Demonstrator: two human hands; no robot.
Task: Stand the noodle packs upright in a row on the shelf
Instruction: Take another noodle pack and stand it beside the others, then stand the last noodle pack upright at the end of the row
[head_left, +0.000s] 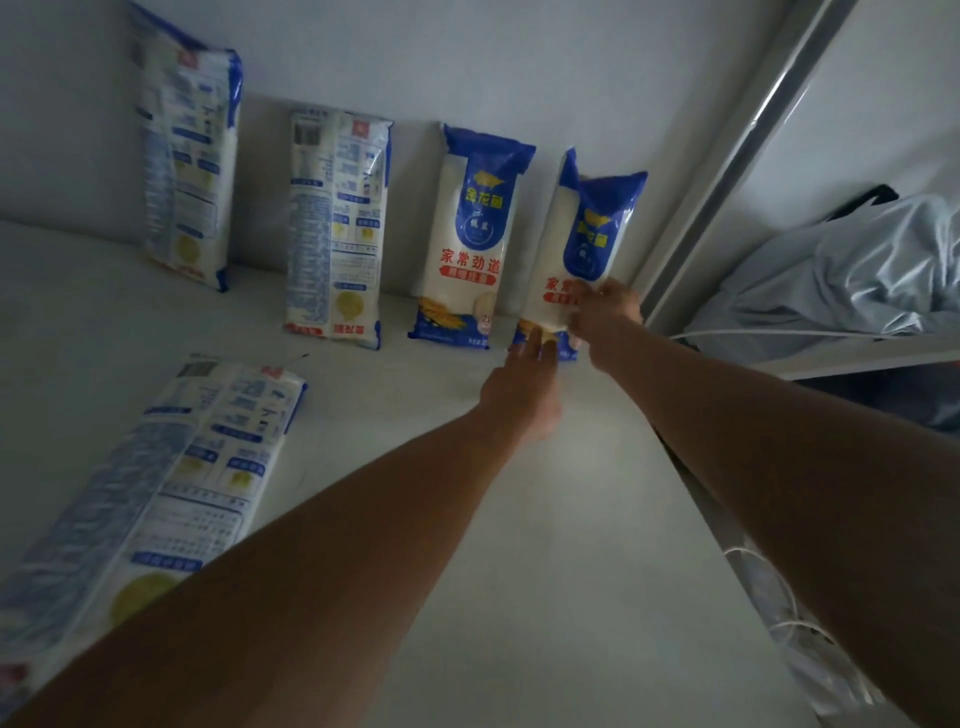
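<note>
One flat pack (156, 499) lies left of both hands, long axis toward the wall, nearer the left hand (522, 395), which touches the rightmost pack's (582, 249) base while the right hand (605, 312) grips it.

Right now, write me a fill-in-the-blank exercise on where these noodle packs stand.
1. Against the back wall, ____ packs stand on end.
2. One pack lies ____ on the shelf, untouched.
3. The right hand grips the ____ standing pack.
4. The left hand touches that pack's ____ end.

Missing words: four; flat; rightmost; bottom
</note>
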